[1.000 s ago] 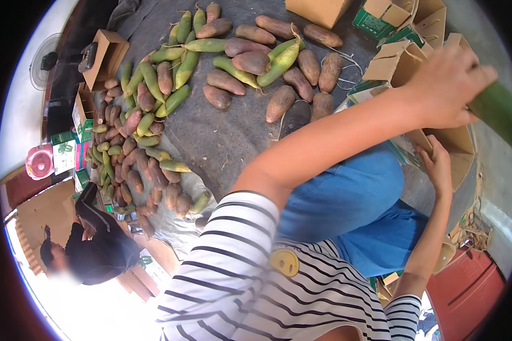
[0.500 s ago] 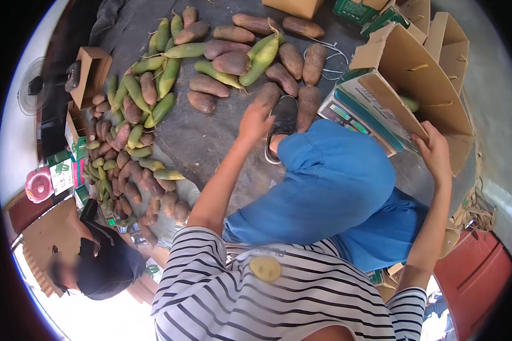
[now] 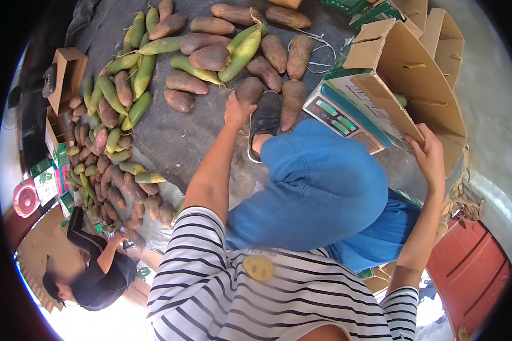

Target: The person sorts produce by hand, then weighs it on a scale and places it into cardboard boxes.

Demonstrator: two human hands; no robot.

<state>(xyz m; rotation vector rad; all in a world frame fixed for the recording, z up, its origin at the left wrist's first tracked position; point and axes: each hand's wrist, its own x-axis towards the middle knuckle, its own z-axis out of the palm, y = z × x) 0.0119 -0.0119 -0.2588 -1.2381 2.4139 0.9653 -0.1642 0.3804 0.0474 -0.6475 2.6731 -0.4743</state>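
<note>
My left hand [image 3: 238,109] is closed around the near end of a reddish-brown root vegetable [image 3: 249,91], which sits just beyond the toe of my black shoe [image 3: 265,113]. Another brown root [image 3: 293,105] lies right of the shoe. With my right hand [image 3: 428,153] I grip the near upper edge of an open cardboard box [image 3: 375,102], thumb and fingers on either side of the wall. Under the box is a scale [image 3: 338,122] with lit green displays. Something green [image 3: 401,100] shows inside the box; the rest of its contents is hidden.
Green radishes [image 3: 242,54] and more brown roots [image 3: 186,82] lie on the dark ground sheet [image 3: 159,136]. A large mixed pile [image 3: 116,196] spreads at left. Another person [image 3: 105,273] works at lower left. More cartons [image 3: 444,45] stand at upper right.
My left hand has come down onto the brown root and closed on it. My right hand stays at the box edge. The view has shifted slightly, and the other person's arm has become visible.
</note>
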